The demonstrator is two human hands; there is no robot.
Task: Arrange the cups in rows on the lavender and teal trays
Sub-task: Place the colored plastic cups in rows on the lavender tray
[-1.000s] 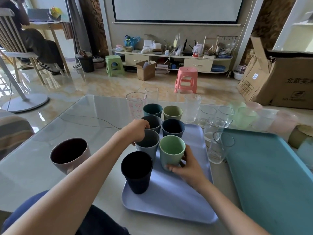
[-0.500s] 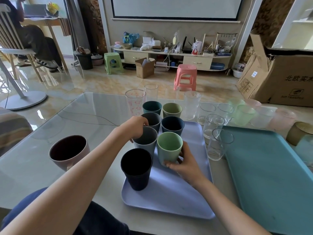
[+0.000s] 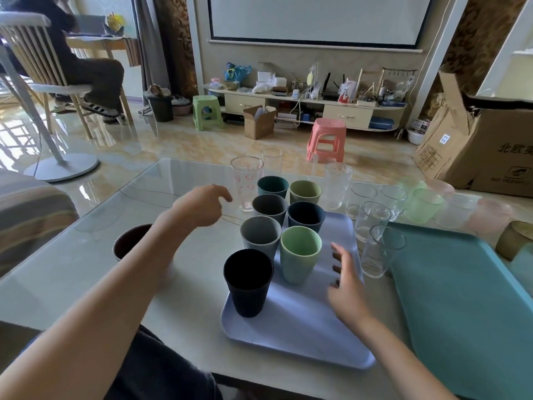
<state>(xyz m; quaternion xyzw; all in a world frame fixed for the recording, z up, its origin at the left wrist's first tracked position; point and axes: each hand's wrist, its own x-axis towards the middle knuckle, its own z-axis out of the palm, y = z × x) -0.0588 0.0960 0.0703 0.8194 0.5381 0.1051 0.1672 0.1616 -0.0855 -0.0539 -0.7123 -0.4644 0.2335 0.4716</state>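
Several opaque cups stand in two columns on the lavender tray [image 3: 302, 327]: a black cup [image 3: 248, 281] nearest me, then a grey-blue cup [image 3: 261, 236] and a light green cup [image 3: 300, 252], with darker ones behind. My left hand [image 3: 202, 204] hovers left of the grey-blue cup, fingers loose, holding nothing. To the right of the light green cup, my right hand [image 3: 344, 281] is over the tray with spread fingers, apart from the cup. The teal tray [image 3: 467, 307] lies bare at the right. A brown cup [image 3: 129, 245] sits behind my left forearm.
Clear glasses [image 3: 380, 251] stand between the two trays, and a flowered glass [image 3: 246, 183] stands behind the cup rows. Pale green, clear and pink translucent cups [image 3: 424, 204] line the far right of the glass table. Beyond are stools, cardboard boxes and a seated person.
Both hands have let go: the left came off the grey-blue cup and lifted leftward, the right opened and drew back from the light green cup.
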